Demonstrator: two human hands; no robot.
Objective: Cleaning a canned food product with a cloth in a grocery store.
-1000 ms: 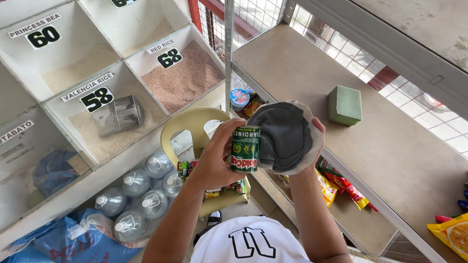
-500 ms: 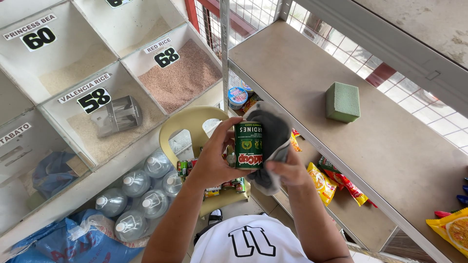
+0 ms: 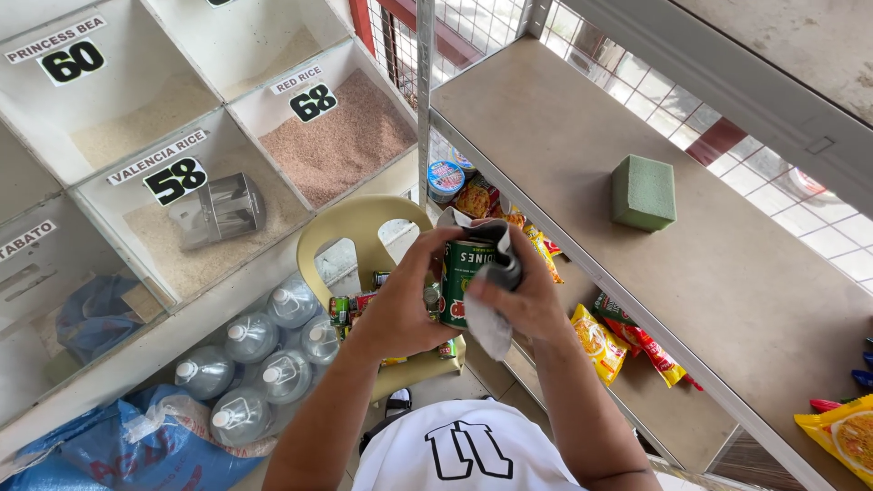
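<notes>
Held upright between both hands, above the seat of a yellowish plastic chair (image 3: 359, 223): a green tin can (image 3: 466, 282) with a red patch low on its label. Left hand (image 3: 400, 305) curled around the can's left side, fingers wrapped onto its wall, thumb up near the top rim. Right hand (image 3: 523, 295) pressed against the can's right side and top, closed on a grey-and-white cloth (image 3: 491, 273) that drapes over the rim and hangs down below the palm. Can thus sandwiched, touching the left palm directly and the right hand through the cloth.

Below the hands, on the chair seat: more small cans (image 3: 350, 309), partly hidden by the wrists. Left of the chair, on the floor: a cluster of clear plastic water jugs (image 3: 264, 350) with white caps, and a blue sack (image 3: 127, 445) just beside them. Upper left: white bins of grain, one with reddish rice (image 3: 341, 141), another with a metal scoop (image 3: 218, 209) lying in pale rice. To the right: a bare shelf (image 3: 727, 273) carrying a green foam block (image 3: 643, 192), well apart from the hands. On the lower shelf level: colourful snack packets (image 3: 600, 341), near the right forearm.
</notes>
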